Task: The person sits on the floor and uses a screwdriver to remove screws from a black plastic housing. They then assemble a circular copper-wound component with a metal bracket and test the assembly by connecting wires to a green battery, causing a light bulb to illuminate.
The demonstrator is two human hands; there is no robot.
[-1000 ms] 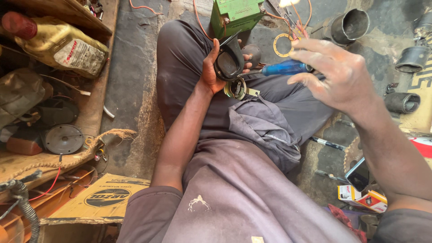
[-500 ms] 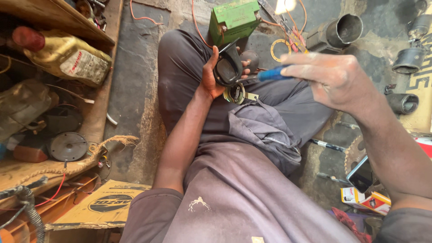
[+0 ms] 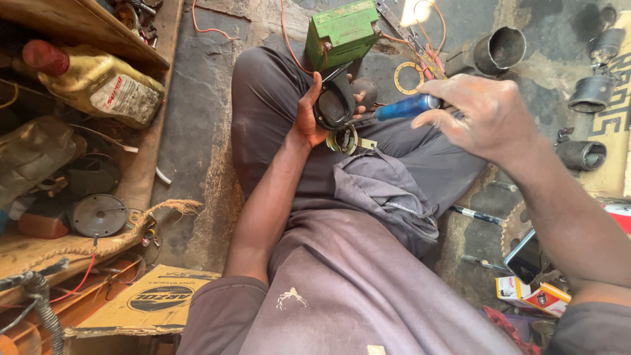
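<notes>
While the person sits on the dark concrete floor (image 3: pixel 204 131) with legs folded, the left hand (image 3: pixel 309 115) is wrapped around a rounded black plastic part (image 3: pixel 334 105), fingers curled behind it and thumb along its near edge, holding it just this side of the green box-shaped battery (image 3: pixel 342 31). The right hand (image 3: pixel 483 115) is clamped on a screwdriver with a translucent blue handle (image 3: pixel 406 106); the handle sticks out of the fist toward the black part, to the right of the battery and nearer the camera. Whether the tip touches the part cannot be told. Directly under the black part, on the grey trousers, lies a round metal ring piece (image 3: pixel 345 139). Orange wires (image 3: pixel 289 39) run from the battery's left side, and a thin brass-coloured ring (image 3: pixel 409 77) lies on the floor right of the battery. Further right of the battery stands an open grey metal cylinder (image 3: pixel 493 51), its mouth dark; what it holds cannot be seen. Far left of the battery, a wooden shelf (image 3: pixel 79 23) carries a golden plastic oil jug with a red cap (image 3: pixel 98 82), lying on its side, capped. Below the shelf, a yellow cardboard box (image 3: pixel 141 302) lies flat.
</notes>
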